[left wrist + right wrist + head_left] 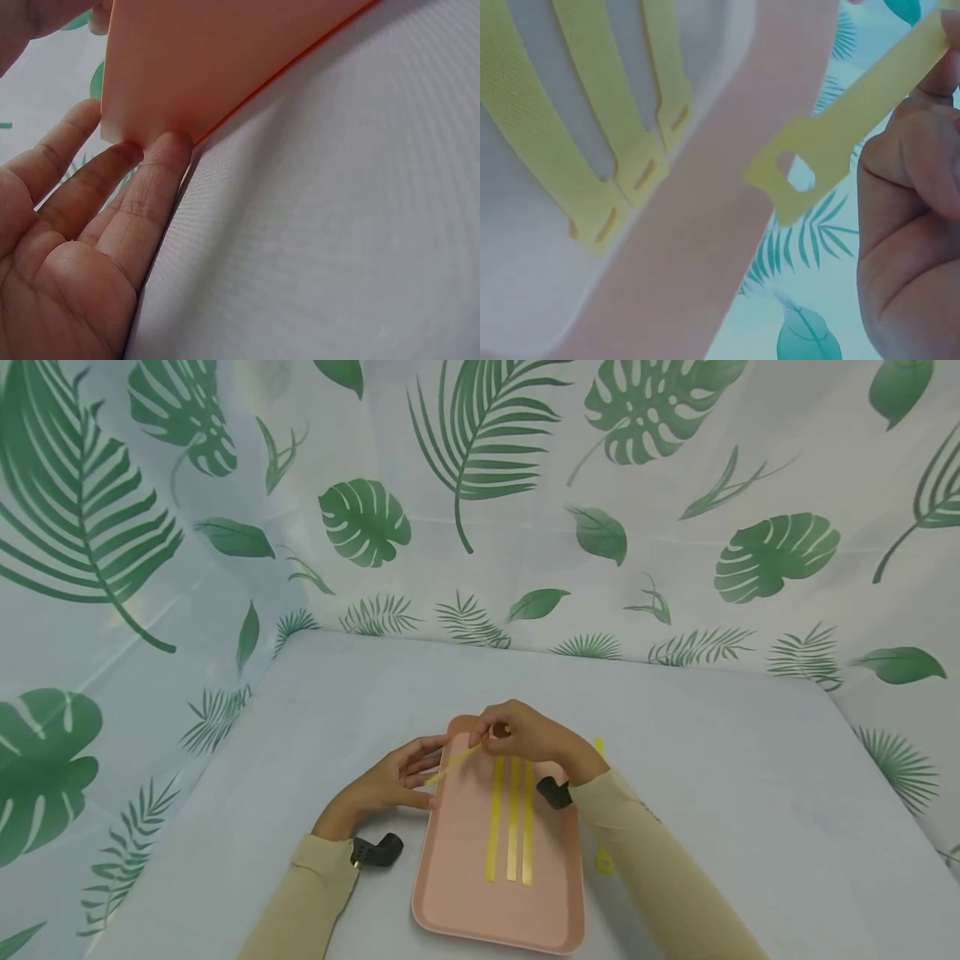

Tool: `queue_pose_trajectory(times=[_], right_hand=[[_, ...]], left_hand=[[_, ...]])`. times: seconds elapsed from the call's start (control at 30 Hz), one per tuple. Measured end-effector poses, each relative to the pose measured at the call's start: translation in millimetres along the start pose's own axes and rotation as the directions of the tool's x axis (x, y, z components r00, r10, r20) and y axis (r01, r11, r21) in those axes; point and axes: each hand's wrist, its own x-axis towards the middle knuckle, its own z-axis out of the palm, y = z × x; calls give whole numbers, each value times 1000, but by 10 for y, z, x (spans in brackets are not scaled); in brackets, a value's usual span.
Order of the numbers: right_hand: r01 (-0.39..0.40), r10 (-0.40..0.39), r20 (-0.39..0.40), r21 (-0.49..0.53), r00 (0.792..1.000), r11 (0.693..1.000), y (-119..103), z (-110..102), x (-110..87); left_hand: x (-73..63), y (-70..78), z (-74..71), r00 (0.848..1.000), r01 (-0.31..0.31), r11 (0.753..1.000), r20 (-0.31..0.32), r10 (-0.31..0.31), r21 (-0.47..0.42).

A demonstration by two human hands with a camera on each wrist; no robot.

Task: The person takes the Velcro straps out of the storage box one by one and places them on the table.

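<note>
1. Strip (pixel 885 82): yellow, thin and flat, with a hole cut through one end. It is held slantwise over the far left part of the tray, clear of the tray's floor, probably to keep it off the others.
2. Right hand (pixel 528 735): narrow, thumb and fingers pinching the strip. A fingertip grip seems to suit something so slim and leaves most of its length free.
3. Left hand (pixel 386 785): fairly wide, fingers loosely spread, fingertips touching the tray's left side. It may be steadying the tray. The strip's near end lies across its fingers in the head view; whether they touch, I cannot tell.
4. Three strips (pixel 512 827): yellow, lying lengthwise in the tray, side by side with narrow gaps. Their far ends have slots and sit near the far rim; the even row probably keeps them separate and easy to count.
5. Tray (pixel 453 877): pink, long side running away from the person, its raised rim likely there to contain the pieces.
6. Yellow pieces (pixel 604 860): two bits on the table (pixel 712 793) right of the tray, perhaps one strip partly covered by the right sleeve (pixel 660 868).
7. Sheet (pixel 517 568): leaf-printed, hanging behind the table, apparently as a backdrop.
</note>
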Motion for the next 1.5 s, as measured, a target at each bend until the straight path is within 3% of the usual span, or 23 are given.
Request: queue_pose_trajectory(times=[0.3,0.6,1.1,1.37,1.5], right_hand=[[-66,74,-118,69,990,995,-79,-30,-155],[-82,103,-177,121,979,989,-165,-89,-318],[-11,87,-254,286,963,958,-175,-179,-719],[-38,134,-300,306,944,951,-104,-201,-957],[-16,115,-322,293,940,956,-55,-209,-1078]], left_hand=[[-4,-4,4,1000,-15,1000,7,15,-15],[-17,5,12,1000,-8,1000,-3,8,-11],[6,-19,23,999,-36,999,12,36,-21],[-2,-32,20,999,-33,999,17,33,-14],[0,-45,18,999,-38,999,20,38,-5]])
